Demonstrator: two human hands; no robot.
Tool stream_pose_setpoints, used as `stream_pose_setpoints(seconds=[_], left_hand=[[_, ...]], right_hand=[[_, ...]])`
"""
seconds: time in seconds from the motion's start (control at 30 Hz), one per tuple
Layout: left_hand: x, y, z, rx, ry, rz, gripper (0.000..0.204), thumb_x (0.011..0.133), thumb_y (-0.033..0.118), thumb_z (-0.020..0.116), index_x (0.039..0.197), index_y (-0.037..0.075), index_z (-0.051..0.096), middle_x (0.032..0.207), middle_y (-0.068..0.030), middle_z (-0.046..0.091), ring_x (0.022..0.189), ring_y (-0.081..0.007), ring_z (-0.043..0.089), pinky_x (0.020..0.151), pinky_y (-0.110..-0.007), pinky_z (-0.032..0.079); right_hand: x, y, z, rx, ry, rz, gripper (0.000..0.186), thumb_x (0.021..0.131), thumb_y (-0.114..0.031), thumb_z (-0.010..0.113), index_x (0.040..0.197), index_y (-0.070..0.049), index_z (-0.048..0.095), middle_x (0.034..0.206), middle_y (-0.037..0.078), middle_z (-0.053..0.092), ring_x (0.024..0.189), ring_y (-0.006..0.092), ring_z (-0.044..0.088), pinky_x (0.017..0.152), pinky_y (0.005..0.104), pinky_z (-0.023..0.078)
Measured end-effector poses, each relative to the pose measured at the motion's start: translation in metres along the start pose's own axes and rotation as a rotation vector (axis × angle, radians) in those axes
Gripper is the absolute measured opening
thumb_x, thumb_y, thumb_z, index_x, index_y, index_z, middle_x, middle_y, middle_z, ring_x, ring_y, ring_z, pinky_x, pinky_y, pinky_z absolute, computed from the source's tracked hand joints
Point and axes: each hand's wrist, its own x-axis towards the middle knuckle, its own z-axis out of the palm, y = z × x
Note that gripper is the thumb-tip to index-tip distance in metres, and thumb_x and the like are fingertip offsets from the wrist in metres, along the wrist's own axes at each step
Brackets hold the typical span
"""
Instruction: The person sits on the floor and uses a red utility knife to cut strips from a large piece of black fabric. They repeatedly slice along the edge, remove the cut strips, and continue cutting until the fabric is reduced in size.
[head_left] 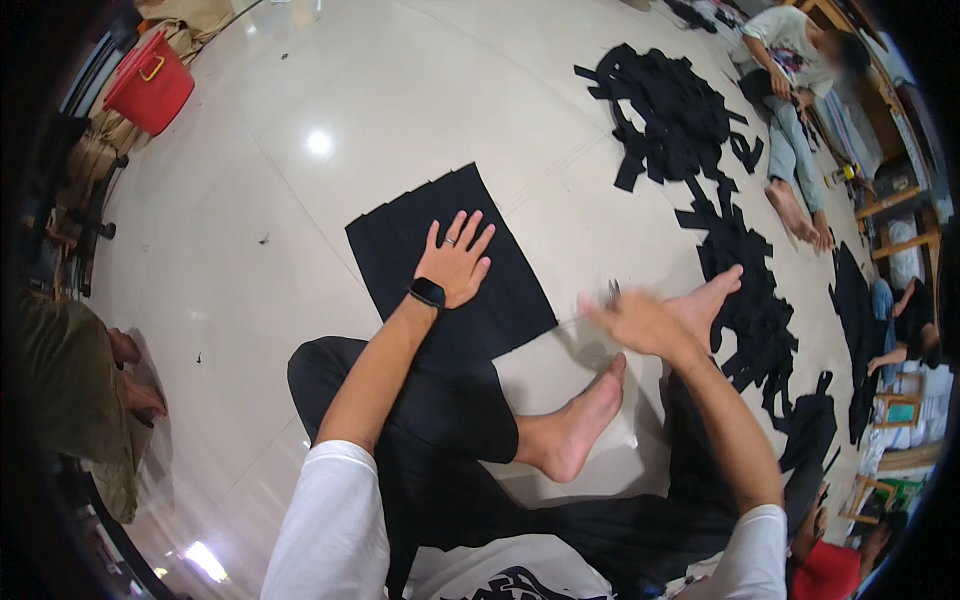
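My left hand [455, 262] lies flat with fingers spread on a black fabric piece [400, 235]. The cloth is roughly rectangular, lies on the floor in front of my crossed legs and has a stepped far edge. A ring and a black watch [427, 292] are on that hand and wrist. Beyond the cloth's near right corner, above my bare foot, my right hand [635, 318] is smeared by motion. Its fingers are closed around a small metal tool [613, 291], whose exact kind is blurred. A thin line, like a thread, runs between the cloth's corner and this hand.
Black fabric strips [670, 120] form a heap at the far right, trailing down past my right foot. A seated person [795, 70] is beyond it, with others along the right edge. At the far left stands a red bucket [150, 85]; another person's feet [135, 375] are nearer.
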Motion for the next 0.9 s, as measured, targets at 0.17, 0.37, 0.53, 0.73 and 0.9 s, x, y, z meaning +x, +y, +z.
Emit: stream_pose_setpoints(seconds=[0.17, 0.37, 0.53, 0.73, 0.9], left_hand=[[-0.001, 0.001, -0.002, -0.045, 0.047, -0.001, 0.061, 0.109, 0.042, 0.04, 0.165, 0.019, 0.036, 0.174, -0.0119, 0.026, 0.161, -0.0347, 0.023, 0.125, -0.067, 0.02], [-0.003, 0.002, -0.002, -0.053, 0.054, 0.009, 0.061, 0.109, 0.041, 0.041, 0.165, 0.018, 0.036, 0.174, -0.0126, 0.026, 0.161, -0.0364, 0.023, 0.125, -0.067, 0.02], [0.0, 0.0, 0.001, -0.045, 0.07, 0.008, 0.062, 0.108, 0.042, 0.044, 0.165, 0.018, 0.037, 0.174, -0.0118, 0.027, 0.16, -0.0346, 0.024, 0.124, -0.067, 0.022], [0.004, 0.002, -0.002, -0.102, 0.135, -0.039, 0.065, 0.105, 0.045, 0.049, 0.161, 0.012, 0.043, 0.167, -0.0103, 0.038, 0.151, -0.0323, 0.037, 0.118, -0.064, 0.031], [0.039, -0.014, 0.003, -0.046, 0.12, -0.139, 0.064, 0.105, 0.046, 0.048, 0.161, 0.016, 0.042, 0.165, -0.0103, 0.04, 0.151, -0.0327, 0.036, 0.119, -0.064, 0.029]], right_hand=[[0.044, -0.033, 0.032, 0.164, -0.128, -0.25, 0.059, 0.108, -0.029, 0.057, 0.151, 0.01, 0.046, 0.152, 0.028, 0.054, 0.14, 0.0356, 0.054, 0.118, 0.0412, 0.04], [0.065, -0.033, 0.025, -0.569, -0.168, 0.094, 0.036, 0.105, -0.029, 0.061, 0.116, 0.003, 0.069, 0.111, 0.022, 0.073, 0.103, 0.0359, 0.07, 0.092, 0.0457, 0.056], [0.056, -0.015, 0.068, 0.255, 0.066, -0.177, 0.033, 0.108, -0.029, 0.057, 0.102, 0.0, 0.074, 0.093, 0.02, 0.075, 0.083, 0.035, 0.07, 0.075, 0.0435, 0.052], [0.051, 0.021, 0.093, -0.598, 0.288, 0.012, 0.021, 0.099, -0.014, 0.061, 0.103, 0.004, 0.07, 0.088, 0.019, 0.074, 0.083, 0.037, 0.071, 0.079, 0.0482, 0.056], [0.029, 0.039, 0.124, -0.627, 0.301, 0.07, 0.019, 0.099, -0.012, 0.062, 0.086, 0.001, 0.066, 0.083, 0.018, 0.069, 0.079, 0.0377, 0.068, 0.075, 0.0473, 0.055]])
